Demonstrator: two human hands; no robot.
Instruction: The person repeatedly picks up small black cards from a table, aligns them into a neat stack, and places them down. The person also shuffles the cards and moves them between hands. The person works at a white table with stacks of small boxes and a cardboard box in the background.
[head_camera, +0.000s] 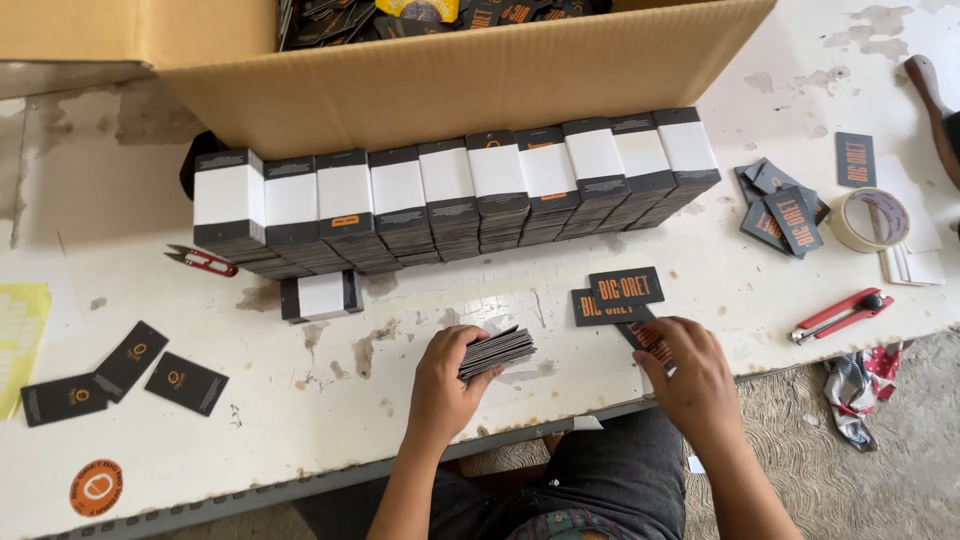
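My left hand (447, 378) grips a fanned stack of dark cards (498, 350) just above the white worktable (300, 400). My right hand (692, 372) lies flat over a loose dark card (648, 338) near the table's front edge, its fingers on it. Two more dark cards with orange lettering (618, 292) lie just beyond that hand. A long row of banded card bundles (450, 195), each wrapped in a white paper strip, stands behind both hands. One single banded bundle (321, 296) lies flat in front of the row.
A big open cardboard box (470, 80) of cards stands at the back. Red thread snips (203, 261) lie left, a red utility knife (840, 314) and a tape roll (870, 219) right. Loose cards (785, 205) lie right and others (125, 372) left, with an orange round sticker (96, 487).
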